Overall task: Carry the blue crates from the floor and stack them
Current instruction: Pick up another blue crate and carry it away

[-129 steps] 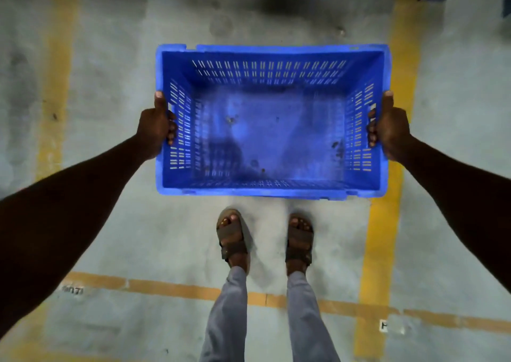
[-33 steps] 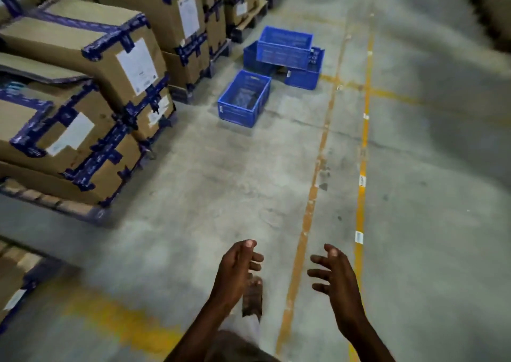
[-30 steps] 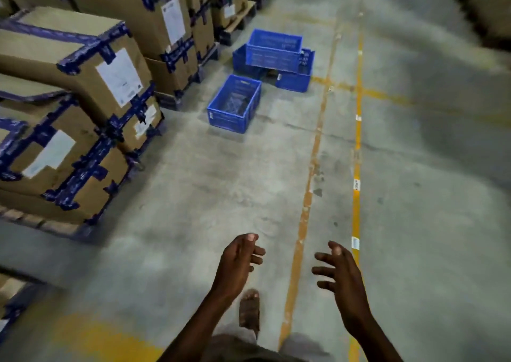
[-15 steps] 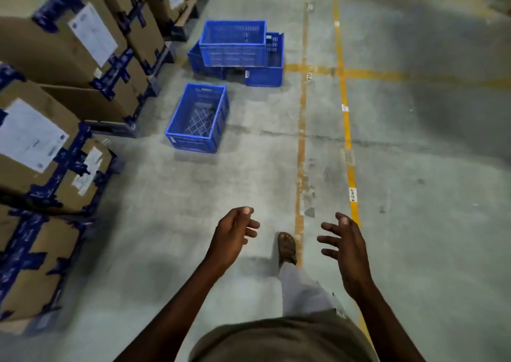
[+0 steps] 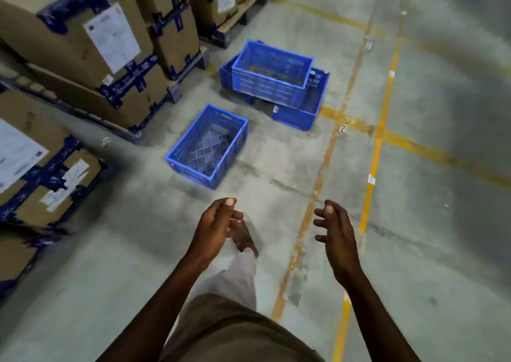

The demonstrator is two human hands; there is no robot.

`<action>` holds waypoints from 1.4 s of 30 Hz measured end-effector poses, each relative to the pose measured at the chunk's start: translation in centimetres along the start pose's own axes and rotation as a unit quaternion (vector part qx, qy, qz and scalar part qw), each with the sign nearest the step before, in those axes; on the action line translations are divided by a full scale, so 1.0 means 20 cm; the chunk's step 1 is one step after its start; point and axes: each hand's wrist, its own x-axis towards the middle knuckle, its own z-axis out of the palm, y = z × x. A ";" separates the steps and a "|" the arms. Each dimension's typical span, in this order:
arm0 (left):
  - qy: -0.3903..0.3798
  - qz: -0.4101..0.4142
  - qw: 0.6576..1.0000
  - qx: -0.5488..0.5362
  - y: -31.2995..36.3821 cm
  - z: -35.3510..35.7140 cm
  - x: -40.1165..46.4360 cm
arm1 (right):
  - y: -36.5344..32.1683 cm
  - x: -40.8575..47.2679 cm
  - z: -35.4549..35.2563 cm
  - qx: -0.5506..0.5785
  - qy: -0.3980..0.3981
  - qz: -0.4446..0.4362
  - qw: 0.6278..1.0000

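Ahead of the empty, loosely curled left hand (image 5: 214, 227) and right hand (image 5: 336, 231) sat a slotted blue plastic crate (image 5: 207, 146) on bare concrete — closer than half a second before. Beyond it, stacked crates (image 5: 272, 75); left of it, taped cartons (image 5: 83, 43); right of it, open floor with yellow lines (image 5: 378, 129).

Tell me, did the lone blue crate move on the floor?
No. The lone crate keeps its spot beside the boxes and before the crate pile; only the camera came closer.
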 end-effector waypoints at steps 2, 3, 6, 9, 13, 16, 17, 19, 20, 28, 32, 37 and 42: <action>0.014 -0.008 1.000 -0.012 0.05 0.02 0.25 | -0.08 0.27 0.09 -0.025 -0.014 -0.007 1.000; 0.024 -0.016 0.999 -0.019 0.08 0.02 0.38 | -0.11 0.42 0.15 -0.043 -0.022 -0.007 0.999; 0.061 -0.039 0.997 -0.018 0.19 -0.01 0.74 | -0.27 0.79 0.30 -0.067 -0.051 0.012 0.996; 0.079 -0.030 0.996 -0.011 0.37 -0.05 1.05 | -0.45 1.17 0.45 -0.081 -0.077 0.010 0.994; 0.119 -0.010 0.993 -0.017 0.62 -0.13 1.40 | -0.71 1.61 0.67 -0.103 -0.120 -0.008 0.987; 0.165 -0.007 0.986 -0.034 0.74 -0.18 1.63 | -0.84 1.93 0.85 -0.117 -0.166 -0.014 0.979; 0.180 -0.008 0.983 -0.040 0.77 -0.19 1.71 | -0.88 2.04 0.92 -0.118 -0.185 -0.017 0.976; 0.221 -0.016 0.974 -0.051 0.80 -0.20 1.85 | -0.93 2.26 1.06 -0.134 -0.232 -0.024 0.963; 0.245 -0.021 0.967 -0.061 0.81 -0.20 1.92 | -0.96 2.37 1.12 -0.146 -0.253 -0.026 0.956; 0.377 -0.083 0.916 -0.111 0.89 -0.04 2.28 | -1.15 3.08 1.57 -0.239 -0.430 -0.037 0.870; 0.418 -0.103 0.897 -0.099 0.90 -0.04 2.36 | -1.25 3.35 1.75 -0.295 -0.476 -0.082 0.825; 0.439 -0.153 0.878 -0.109 0.77 -0.12 2.55 | -1.26 3.58 1.99 -0.320 -0.495 -0.084 0.803; 0.421 -0.205 0.878 -0.098 0.40 -0.24 2.89 | -0.91 3.80 2.24 -0.360 -0.463 -0.047 0.809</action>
